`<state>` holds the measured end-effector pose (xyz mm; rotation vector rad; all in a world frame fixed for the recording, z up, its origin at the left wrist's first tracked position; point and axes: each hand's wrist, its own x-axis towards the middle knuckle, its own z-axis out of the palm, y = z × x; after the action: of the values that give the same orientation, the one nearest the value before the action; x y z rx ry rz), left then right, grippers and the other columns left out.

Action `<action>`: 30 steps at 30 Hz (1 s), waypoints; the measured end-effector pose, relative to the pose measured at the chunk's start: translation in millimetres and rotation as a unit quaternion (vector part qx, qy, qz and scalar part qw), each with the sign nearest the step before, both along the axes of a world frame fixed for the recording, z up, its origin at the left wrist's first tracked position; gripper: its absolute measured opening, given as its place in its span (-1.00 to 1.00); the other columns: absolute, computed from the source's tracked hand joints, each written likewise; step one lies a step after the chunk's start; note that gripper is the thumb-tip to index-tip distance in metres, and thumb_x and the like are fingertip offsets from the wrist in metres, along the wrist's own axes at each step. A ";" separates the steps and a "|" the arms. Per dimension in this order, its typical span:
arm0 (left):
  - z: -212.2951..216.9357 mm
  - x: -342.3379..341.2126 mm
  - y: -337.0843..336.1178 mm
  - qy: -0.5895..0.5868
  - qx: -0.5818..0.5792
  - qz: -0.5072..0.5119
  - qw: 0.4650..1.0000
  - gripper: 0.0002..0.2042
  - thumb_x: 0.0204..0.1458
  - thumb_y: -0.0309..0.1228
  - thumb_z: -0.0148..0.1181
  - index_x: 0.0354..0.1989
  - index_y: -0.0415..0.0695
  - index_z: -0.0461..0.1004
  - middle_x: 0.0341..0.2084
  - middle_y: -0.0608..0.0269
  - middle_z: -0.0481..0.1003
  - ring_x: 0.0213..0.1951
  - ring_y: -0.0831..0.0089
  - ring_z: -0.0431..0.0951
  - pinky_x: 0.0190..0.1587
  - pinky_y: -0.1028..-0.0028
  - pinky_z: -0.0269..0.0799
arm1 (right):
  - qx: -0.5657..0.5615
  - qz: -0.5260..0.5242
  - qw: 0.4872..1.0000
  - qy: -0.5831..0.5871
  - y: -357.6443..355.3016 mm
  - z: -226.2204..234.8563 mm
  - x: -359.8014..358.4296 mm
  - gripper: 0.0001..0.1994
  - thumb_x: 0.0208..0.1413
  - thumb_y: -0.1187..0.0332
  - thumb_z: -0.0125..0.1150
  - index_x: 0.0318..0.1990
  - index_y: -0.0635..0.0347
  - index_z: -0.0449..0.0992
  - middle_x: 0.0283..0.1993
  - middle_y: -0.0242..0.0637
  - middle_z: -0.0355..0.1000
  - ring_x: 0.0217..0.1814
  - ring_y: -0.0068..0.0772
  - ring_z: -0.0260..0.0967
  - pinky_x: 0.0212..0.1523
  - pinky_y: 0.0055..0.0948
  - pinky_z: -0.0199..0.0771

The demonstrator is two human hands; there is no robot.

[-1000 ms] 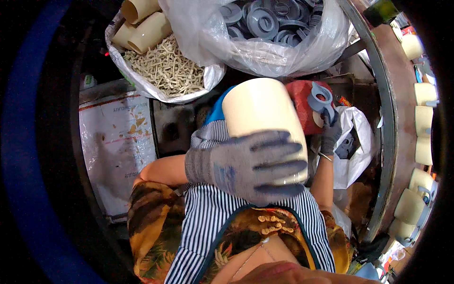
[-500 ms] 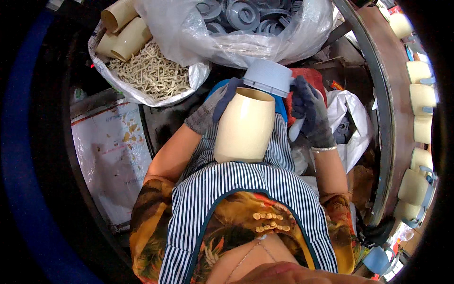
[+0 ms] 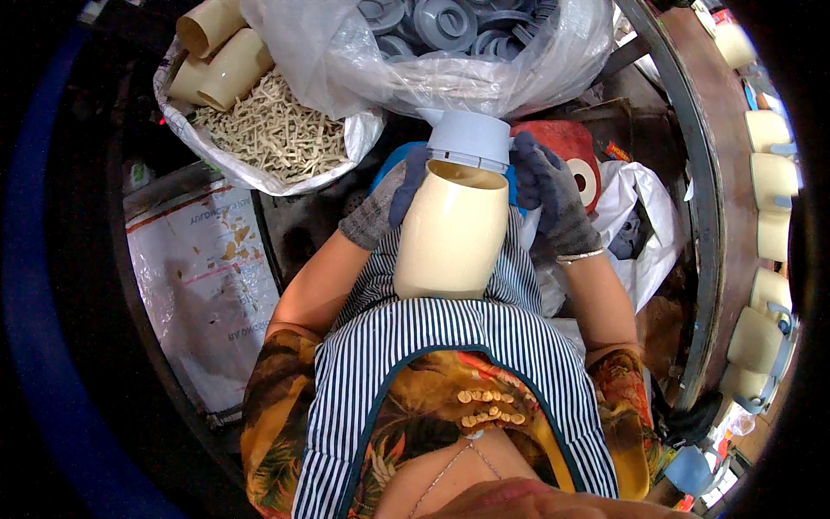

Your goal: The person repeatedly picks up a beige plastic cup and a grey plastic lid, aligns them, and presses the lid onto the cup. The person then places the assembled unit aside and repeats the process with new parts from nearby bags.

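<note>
A cream, barrel-shaped jug body (image 3: 451, 238) stands on my lap against the striped apron, its open mouth facing away from me. My gloved left hand (image 3: 405, 189) is closed around the upper left side of the jug body. At the mouth's far side is a pale blue spout collar (image 3: 469, 140), its spout pointing left. The front of the mouth still shows below the collar's lower edge; whether the two touch is unclear. My gloved right hand (image 3: 546, 186) has its fingers curled at the collar's right side, hiding the part they grip.
Ahead is a clear plastic bag (image 3: 346, 78) of grey-blue ring-shaped parts (image 3: 445, 26). Left of it, a white sack (image 3: 259, 180) holds cream scraps (image 3: 268, 130) and several cream cylinders (image 3: 233, 69). Along the right, a brown shelf (image 3: 718, 156) carries several cream jugs (image 3: 772, 177).
The spout collar has shifted left and sits more squarely over the jug's mouth. My right hand has moved left with it. The left hand keeps its place on the jug body.
</note>
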<state>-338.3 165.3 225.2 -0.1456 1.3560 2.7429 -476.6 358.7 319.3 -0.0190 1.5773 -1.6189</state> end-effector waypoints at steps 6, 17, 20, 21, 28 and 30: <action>10.2 1.2 2.9 0.026 0.039 0.002 0.999 -0.34 0.25 0.14 -0.21 0.25 -0.23 0.24 0.15 0.07 0.38 0.15 0.31 0.42 0.16 0.33 0.37 | -0.011 0.005 1.000 0.019 3.9 -21.7 -4.3 -0.68 0.22 0.05 0.16 -0.16 0.13 0.54 -0.57 -0.59 0.29 -0.64 -0.77 0.10 -0.66 -0.69 0.03; 62.9 -15.5 -15.0 0.005 -0.147 -0.053 0.988 -0.23 0.18 0.25 -0.18 0.24 -0.27 0.24 0.11 0.03 0.39 0.15 0.34 0.40 0.21 0.39 0.27 | 0.036 -0.030 0.978 0.201 7.0 -53.8 5.9 -0.69 0.18 0.16 0.18 -0.14 0.26 0.52 -0.37 -0.45 0.45 -0.42 -0.69 0.30 -0.41 -0.63 0.33; 58.4 -22.1 -11.2 -0.048 -0.196 -0.037 0.979 -0.30 0.17 0.15 -0.02 0.22 -0.27 0.26 0.05 0.03 0.43 0.09 0.33 0.43 0.17 0.39 0.32 | 0.071 -0.021 0.979 0.192 7.7 -52.9 4.4 -0.69 0.17 0.16 0.18 -0.15 0.25 0.52 -0.36 -0.41 0.47 -0.38 -0.62 0.34 -0.34 -0.56 0.39; 53.6 -23.0 -8.3 -0.054 -0.193 -0.029 0.979 -0.31 0.16 0.12 0.03 0.21 -0.27 0.27 0.02 0.03 0.44 0.07 0.34 0.45 0.14 0.39 0.35 | 0.101 -0.025 0.973 0.204 5.5 -49.9 5.5 -0.69 0.17 0.16 0.18 -0.16 0.25 0.52 -0.37 -0.41 0.46 -0.39 -0.60 0.33 -0.33 -0.54 0.39; 51.6 -26.8 0.7 -0.104 -0.092 -0.015 0.990 -0.39 0.10 -0.04 0.22 0.17 -0.27 0.30 -0.06 0.08 0.49 -0.07 0.41 0.53 0.00 0.41 0.47 | 0.096 -0.027 0.970 0.221 14.7 -80.2 -4.4 -0.71 0.15 0.16 0.19 -0.21 0.24 0.52 -0.38 -0.37 0.48 -0.39 -0.58 0.36 -0.35 -0.52 0.39; 53.1 -27.8 1.1 -0.099 -0.083 -0.023 0.991 -0.39 0.11 -0.05 0.23 0.17 -0.27 0.30 -0.05 0.08 0.49 -0.06 0.41 0.53 0.00 0.41 0.47 | 0.089 -0.036 0.968 0.230 12.6 -74.7 -1.4 -0.72 0.14 0.17 0.19 -0.21 0.24 0.52 -0.39 -0.37 0.47 -0.39 -0.59 0.36 -0.35 -0.52 0.39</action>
<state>-366.1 166.4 278.3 -0.3812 1.5080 2.4988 -478.1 371.3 244.6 -0.2627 2.0943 -1.5961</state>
